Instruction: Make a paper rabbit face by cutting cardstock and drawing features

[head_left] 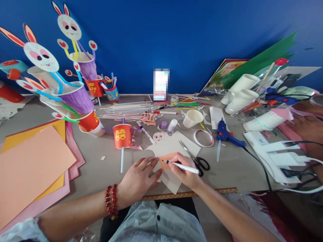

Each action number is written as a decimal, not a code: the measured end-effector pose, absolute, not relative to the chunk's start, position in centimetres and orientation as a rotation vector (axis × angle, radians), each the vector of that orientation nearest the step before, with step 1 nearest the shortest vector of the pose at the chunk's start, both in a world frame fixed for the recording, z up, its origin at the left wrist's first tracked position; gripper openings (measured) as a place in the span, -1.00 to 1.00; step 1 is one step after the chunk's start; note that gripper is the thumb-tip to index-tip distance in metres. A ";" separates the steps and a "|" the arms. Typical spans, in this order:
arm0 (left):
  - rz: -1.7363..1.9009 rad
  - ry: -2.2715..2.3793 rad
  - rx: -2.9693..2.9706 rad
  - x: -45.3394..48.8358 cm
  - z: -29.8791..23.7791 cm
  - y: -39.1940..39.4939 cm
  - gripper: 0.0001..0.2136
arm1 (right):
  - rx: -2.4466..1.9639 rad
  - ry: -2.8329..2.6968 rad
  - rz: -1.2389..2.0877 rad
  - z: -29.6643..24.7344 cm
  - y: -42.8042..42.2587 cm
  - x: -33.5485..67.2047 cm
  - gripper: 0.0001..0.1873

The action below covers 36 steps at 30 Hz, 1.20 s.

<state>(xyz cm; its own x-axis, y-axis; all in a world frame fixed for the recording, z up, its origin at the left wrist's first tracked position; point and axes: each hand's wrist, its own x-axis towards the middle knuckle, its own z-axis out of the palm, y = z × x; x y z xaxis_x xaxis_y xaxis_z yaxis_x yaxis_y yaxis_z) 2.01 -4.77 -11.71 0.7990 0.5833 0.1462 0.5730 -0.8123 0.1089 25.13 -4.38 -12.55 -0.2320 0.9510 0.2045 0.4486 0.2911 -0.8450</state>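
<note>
My right hand (pixel 185 171) grips a white marker pen (pixel 180 166), its tip touching a small orange paper piece (pixel 168 157) on a cream paper sheet (pixel 174 144). My left hand (pixel 138 179), with a red bead bracelet at the wrist, lies flat with fingers spread, pressing the paper down beside the pen tip. Black-handled scissors (pixel 195 158) lie just right of my right hand. A red paper cup on a straw (pixel 122 136) stands above my left hand.
Coloured paper sheets (pixel 32 164) lie at the left. Bunny cup crafts (pixel 75 97) stand at the back left. A blue glue gun (pixel 225 135), tape ring (pixel 204 137), white cup (pixel 192 118), straws (pixel 126 111) and white cup stacks (pixel 242 90) fill the middle and right. Another person's hand (pixel 306 126) rests at the far right.
</note>
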 end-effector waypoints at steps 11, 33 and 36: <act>0.256 0.944 2.914 2.0 -11.7 -4.8 -0.68 | -1.270 -1.802 0.876 -12.8 -4.4 25.2 -0.84; 0.232 0.944 2.935 2.0 -11.5 -4.8 -0.67 | -1.245 -1.929 0.811 -13.0 -4.4 25.4 -0.83; 0.242 0.942 2.934 2.0 -11.5 -4.8 -0.67 | -1.243 -1.932 0.808 -13.0 -4.5 25.4 -0.85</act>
